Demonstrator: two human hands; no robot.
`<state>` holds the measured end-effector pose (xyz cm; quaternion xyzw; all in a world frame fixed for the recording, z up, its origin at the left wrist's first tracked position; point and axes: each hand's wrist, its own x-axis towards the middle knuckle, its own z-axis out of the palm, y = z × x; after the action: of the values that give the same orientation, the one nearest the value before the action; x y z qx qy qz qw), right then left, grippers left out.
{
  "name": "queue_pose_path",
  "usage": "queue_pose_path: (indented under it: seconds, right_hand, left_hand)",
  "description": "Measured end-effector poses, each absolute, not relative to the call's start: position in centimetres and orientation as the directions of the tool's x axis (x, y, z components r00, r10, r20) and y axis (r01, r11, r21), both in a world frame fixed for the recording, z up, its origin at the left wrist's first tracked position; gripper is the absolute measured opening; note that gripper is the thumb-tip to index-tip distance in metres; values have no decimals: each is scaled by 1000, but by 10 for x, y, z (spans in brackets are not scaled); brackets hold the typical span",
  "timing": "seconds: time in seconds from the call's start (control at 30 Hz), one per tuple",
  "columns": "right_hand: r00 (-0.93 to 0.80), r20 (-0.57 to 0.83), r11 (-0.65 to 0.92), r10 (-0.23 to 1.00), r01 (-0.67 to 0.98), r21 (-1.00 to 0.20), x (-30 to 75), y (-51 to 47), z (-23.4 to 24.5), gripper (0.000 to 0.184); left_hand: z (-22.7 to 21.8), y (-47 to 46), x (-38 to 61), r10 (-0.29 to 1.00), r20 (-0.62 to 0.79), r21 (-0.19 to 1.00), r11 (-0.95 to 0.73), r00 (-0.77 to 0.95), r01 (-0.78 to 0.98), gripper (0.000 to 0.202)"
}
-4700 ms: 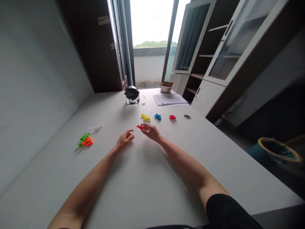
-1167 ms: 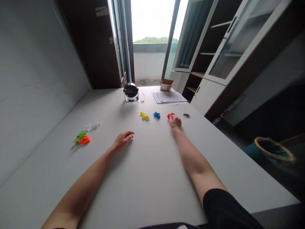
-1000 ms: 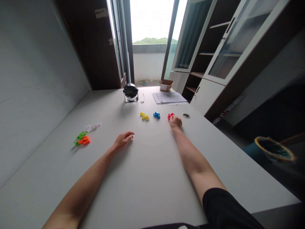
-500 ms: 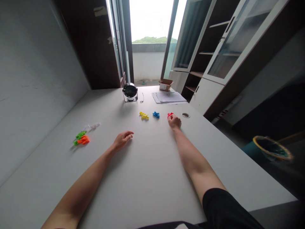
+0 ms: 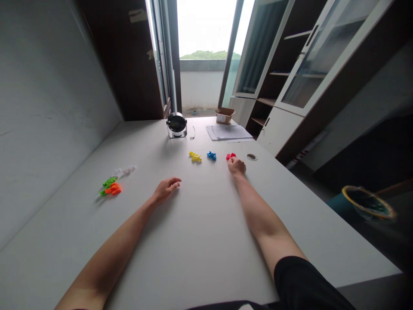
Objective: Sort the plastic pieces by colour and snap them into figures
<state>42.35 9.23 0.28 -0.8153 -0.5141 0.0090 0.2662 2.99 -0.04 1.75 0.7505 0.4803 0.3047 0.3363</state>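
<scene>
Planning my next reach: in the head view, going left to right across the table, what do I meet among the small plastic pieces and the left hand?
white translucent plastic piece, left hand, yellow plastic piece, blue plastic piece, red plastic piece

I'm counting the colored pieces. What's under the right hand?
The right hand rests on the white table, with a red plastic piece showing just past its fingertips. Whether that piece runs under the fingers, or anything lies beneath the palm, is hidden.
</scene>
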Motion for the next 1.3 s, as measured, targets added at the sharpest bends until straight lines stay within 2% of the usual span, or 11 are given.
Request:
queue_pose_path:
  seconds: [0.5, 0.83, 1.17, 1.3]
  right_hand:
    - [386, 217, -262, 897, 858, -442, 428, 98, -4, 31]
    - [348, 321, -205, 881, 892, -403, 430, 102, -8, 30]
    - [335, 331, -191, 882, 897, -398, 433, 104, -12, 29]
    - [331, 337, -184, 882, 898, -401, 433, 102, -11, 31]
  left_hand:
    - [16, 1, 29, 923, 133, 790, -319, 362, 523, 34]
    - [18, -1, 30, 925, 127, 795, -311, 359, 521, 34]
    - [18, 0, 28, 925, 146, 801, -319, 351, 507, 34]
    - [17, 3, 23, 942, 165, 795, -303, 293, 526, 34]
